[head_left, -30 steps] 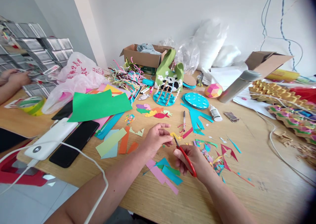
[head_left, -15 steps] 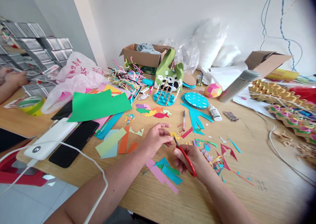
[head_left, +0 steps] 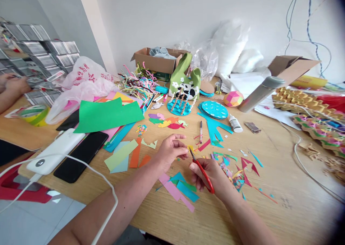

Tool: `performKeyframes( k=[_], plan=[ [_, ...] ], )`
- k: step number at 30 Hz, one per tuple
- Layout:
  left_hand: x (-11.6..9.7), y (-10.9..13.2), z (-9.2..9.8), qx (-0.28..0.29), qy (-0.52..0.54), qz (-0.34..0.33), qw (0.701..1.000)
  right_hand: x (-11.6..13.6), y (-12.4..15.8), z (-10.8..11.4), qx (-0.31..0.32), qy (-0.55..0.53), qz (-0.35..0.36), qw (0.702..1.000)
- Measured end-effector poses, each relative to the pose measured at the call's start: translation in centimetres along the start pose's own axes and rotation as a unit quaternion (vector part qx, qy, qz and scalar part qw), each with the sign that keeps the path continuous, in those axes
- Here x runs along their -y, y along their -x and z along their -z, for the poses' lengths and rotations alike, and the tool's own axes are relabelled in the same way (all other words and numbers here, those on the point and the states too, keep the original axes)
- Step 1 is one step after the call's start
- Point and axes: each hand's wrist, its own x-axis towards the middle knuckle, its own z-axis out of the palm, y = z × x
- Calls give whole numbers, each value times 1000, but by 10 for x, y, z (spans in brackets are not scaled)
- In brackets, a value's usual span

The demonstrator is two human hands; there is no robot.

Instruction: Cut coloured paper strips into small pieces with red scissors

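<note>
My right hand (head_left: 206, 175) is closed around the red-handled scissors (head_left: 204, 175), whose dark blades point up and away to the left. At the blade tips is a small yellow piece of paper (head_left: 190, 148). Thumb and fingertip of my left hand (head_left: 172, 149) are pinched together at the near edge of this paper, just left of the blades. Beyond my hands lies a cluster of coloured paper fish (head_left: 164, 119). Pink paper strips (head_left: 175, 191) and blue strips (head_left: 188, 191) lie below my hands, and mixed paper scraps (head_left: 228, 166) are to the right.
A black phone (head_left: 81, 158) and white power bank (head_left: 55, 153) with a cable are at left, beside green paper sheets (head_left: 107, 115). A pen (head_left: 201, 131), glue bottle (head_left: 235, 123) and steel flask (head_left: 260, 94) stand or lie beyond. Another person's hand (head_left: 16, 85) is far left.
Hands and scissors have stayed almost in place. Less of the yellow paper shows beside the blades now.
</note>
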Motion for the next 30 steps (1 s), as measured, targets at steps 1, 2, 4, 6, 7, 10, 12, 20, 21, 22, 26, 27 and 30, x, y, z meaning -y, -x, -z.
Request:
performKeyframes(
  k=[1,2,4,6,7,10,12,20,21,22,26,27,30],
  plan=[
    [0,0,0,0,1,1,1000,0,0,0,-1,-4,-2,1000],
    [0,1,-1,0,2,2,1000,1,0,0,-2,-8,-4,1000],
    [-1,1,-1,1,2,4,1000,1,-1,0,-3,-13,-8,1000],
    [-1,1,-2,0,0,5,1000,1,-1,0,-2,-12,-10,1000],
    [-1,1,-2,-1,-1,6,1000,1,-1,0,-2,-10,-9,1000],
    [-1,1,-2,0,-5,11,1000,1,-1,-1,0,-10,-7,1000],
    [-1,1,-1,4,-7,13,1000,1,-1,-1,2,-10,-6,1000],
    [-3,1,-1,2,-3,11,1000,3,-1,0,0,-11,-18,1000],
    [-3,0,-1,2,1,11,1000,3,-1,0,0,-12,-19,1000],
    [-3,0,-1,1,4,12,1000,3,-1,0,-1,-11,-20,1000],
    [-2,0,0,5,8,15,1000,3,-1,-1,-2,-11,-21,1000],
    [-2,0,0,8,6,15,1000,3,0,-1,-3,-11,-20,1000],
    [0,0,0,12,3,14,1000,1,-1,-1,-5,-9,-18,1000]
  ],
)
